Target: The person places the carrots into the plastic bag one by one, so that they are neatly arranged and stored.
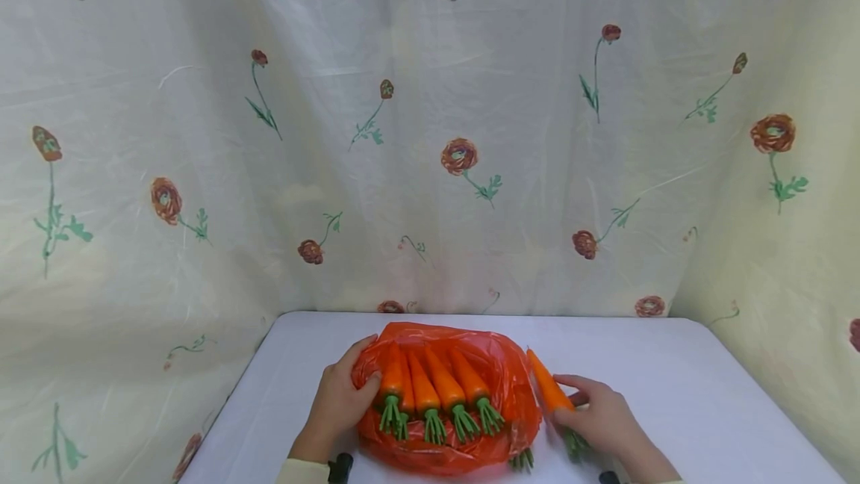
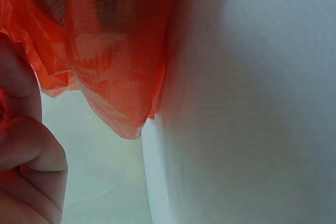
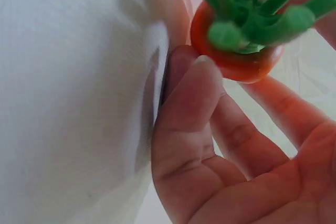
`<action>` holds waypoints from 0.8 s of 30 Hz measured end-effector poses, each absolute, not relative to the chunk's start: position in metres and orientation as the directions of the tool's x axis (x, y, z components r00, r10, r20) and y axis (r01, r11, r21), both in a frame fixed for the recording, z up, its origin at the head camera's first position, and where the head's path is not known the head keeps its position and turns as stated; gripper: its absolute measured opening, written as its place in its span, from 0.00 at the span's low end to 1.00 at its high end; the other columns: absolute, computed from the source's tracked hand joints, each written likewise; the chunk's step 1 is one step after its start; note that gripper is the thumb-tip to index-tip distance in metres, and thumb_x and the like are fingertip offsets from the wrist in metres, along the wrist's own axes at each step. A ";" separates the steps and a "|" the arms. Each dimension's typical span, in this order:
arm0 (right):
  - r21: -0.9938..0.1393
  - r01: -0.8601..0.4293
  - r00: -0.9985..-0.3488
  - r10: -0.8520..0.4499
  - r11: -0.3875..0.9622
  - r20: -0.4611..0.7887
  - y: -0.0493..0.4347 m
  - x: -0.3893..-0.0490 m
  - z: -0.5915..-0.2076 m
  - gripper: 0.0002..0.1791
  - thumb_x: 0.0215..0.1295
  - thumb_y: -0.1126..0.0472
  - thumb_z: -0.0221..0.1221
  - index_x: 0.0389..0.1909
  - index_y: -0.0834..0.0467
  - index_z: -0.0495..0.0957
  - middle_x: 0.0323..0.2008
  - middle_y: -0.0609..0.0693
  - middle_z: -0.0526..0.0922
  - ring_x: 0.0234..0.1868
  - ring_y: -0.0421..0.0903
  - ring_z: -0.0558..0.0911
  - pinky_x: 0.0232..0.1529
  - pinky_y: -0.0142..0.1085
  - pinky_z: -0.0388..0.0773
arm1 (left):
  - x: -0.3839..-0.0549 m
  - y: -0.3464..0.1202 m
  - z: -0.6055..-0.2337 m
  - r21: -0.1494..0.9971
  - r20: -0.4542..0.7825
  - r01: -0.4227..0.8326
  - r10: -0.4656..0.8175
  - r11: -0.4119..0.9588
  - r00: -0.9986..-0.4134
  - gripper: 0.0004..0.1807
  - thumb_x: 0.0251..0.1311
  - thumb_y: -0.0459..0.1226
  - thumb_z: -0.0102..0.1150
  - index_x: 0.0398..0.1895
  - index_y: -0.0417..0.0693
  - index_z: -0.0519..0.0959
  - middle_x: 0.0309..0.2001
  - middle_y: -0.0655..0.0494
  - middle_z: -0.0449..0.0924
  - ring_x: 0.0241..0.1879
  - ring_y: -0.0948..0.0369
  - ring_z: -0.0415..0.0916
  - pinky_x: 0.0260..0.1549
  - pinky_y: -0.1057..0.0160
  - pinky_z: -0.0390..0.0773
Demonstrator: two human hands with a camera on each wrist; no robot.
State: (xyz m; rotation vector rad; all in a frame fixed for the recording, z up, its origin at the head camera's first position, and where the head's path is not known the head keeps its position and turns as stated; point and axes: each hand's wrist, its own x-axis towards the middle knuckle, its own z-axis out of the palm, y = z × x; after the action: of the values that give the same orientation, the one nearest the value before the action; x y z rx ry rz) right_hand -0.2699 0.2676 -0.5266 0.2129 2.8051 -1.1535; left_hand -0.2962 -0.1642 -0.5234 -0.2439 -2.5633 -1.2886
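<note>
A red plastic bag (image 1: 463,461) lies spread on the table, with several orange carrots (image 1: 440,383) side by side on it, green stubs toward me. My left hand (image 1: 343,394) holds the bag's left edge, thumb on top beside the leftmost carrot. In the left wrist view its curled fingers (image 2: 31,145) are next to the red film (image 2: 115,72), through which a brownish mesh-like texture shows. To the right of the bag, my right hand (image 1: 598,417) grips a single carrot (image 1: 547,383) near its stub end. The right wrist view shows that carrot's green stubs (image 3: 252,19) up close.
Green stubs (image 1: 522,459) of another carrot poke out by the bag's lower right edge. The white tabletop (image 1: 712,402) extends to both sides. Flower-printed curtain cloth (image 1: 524,200) hangs behind the table and along its sides.
</note>
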 end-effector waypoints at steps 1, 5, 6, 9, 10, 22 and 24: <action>-0.698 0.171 -0.985 0.096 0.695 -0.146 0.269 -0.271 -0.528 0.41 0.55 0.48 0.78 0.70 0.55 0.78 0.43 0.52 0.86 0.34 0.48 0.81 0.39 0.43 0.88 | -0.296 -0.164 -0.523 0.763 0.304 0.263 0.031 0.591 -0.952 0.34 0.66 0.41 0.68 0.76 0.61 0.72 0.61 0.55 0.84 0.56 0.53 0.82 0.58 0.41 0.81; -0.752 0.194 -0.981 0.114 0.630 -0.158 0.273 -0.273 -0.530 0.44 0.55 0.45 0.78 0.71 0.56 0.76 0.46 0.55 0.87 0.37 0.48 0.83 0.41 0.45 0.89 | -0.296 -0.164 -0.523 0.764 0.296 0.253 0.026 0.594 -0.955 0.34 0.66 0.41 0.68 0.76 0.61 0.72 0.61 0.55 0.83 0.57 0.53 0.82 0.58 0.41 0.81; -0.773 0.202 -0.979 0.119 0.601 -0.164 0.274 -0.274 -0.530 0.44 0.56 0.45 0.78 0.72 0.55 0.75 0.48 0.56 0.87 0.38 0.48 0.83 0.41 0.45 0.89 | -0.296 -0.164 -0.523 0.763 0.295 0.251 0.025 0.595 -0.955 0.34 0.66 0.41 0.68 0.76 0.60 0.72 0.61 0.55 0.83 0.57 0.53 0.82 0.58 0.41 0.81; -0.836 0.221 -0.975 0.120 0.503 -0.185 0.275 -0.273 -0.530 0.43 0.59 0.47 0.76 0.74 0.56 0.73 0.50 0.57 0.87 0.39 0.49 0.84 0.42 0.45 0.89 | -0.296 -0.163 -0.522 0.763 0.290 0.245 0.022 0.598 -0.957 0.34 0.66 0.41 0.68 0.76 0.60 0.72 0.62 0.55 0.83 0.57 0.52 0.82 0.58 0.41 0.81; -0.854 0.228 -0.974 0.122 0.467 -0.193 0.275 -0.272 -0.529 0.43 0.60 0.48 0.75 0.74 0.55 0.72 0.50 0.57 0.87 0.40 0.50 0.85 0.43 0.46 0.89 | -0.297 -0.163 -0.522 0.761 0.290 0.246 0.024 0.600 -0.957 0.34 0.66 0.41 0.68 0.76 0.60 0.72 0.62 0.55 0.83 0.57 0.52 0.82 0.58 0.41 0.81; -0.914 0.239 -0.971 0.101 0.329 -0.217 0.278 -0.253 -0.508 0.50 0.58 0.45 0.77 0.78 0.53 0.66 0.55 0.59 0.86 0.45 0.51 0.87 0.47 0.47 0.89 | -0.297 -0.162 -0.522 0.765 0.266 0.218 0.011 0.606 -0.964 0.34 0.66 0.41 0.68 0.76 0.65 0.72 0.62 0.54 0.83 0.57 0.52 0.81 0.57 0.41 0.82; -0.916 0.235 -0.972 0.090 0.326 -0.218 0.279 -0.250 -0.503 0.52 0.56 0.43 0.78 0.79 0.51 0.65 0.59 0.60 0.84 0.48 0.51 0.87 0.48 0.49 0.88 | -0.297 -0.162 -0.523 0.762 0.274 0.224 0.011 0.608 -0.962 0.35 0.66 0.41 0.68 0.76 0.65 0.72 0.62 0.55 0.83 0.57 0.52 0.82 0.56 0.41 0.82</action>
State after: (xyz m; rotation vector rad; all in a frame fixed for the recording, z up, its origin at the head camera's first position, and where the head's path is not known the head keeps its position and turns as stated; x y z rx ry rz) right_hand -0.2502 0.2787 -0.5028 0.3024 2.4514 -1.7273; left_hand -0.2967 -0.1625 -0.5227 -0.1932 -2.5939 -1.2782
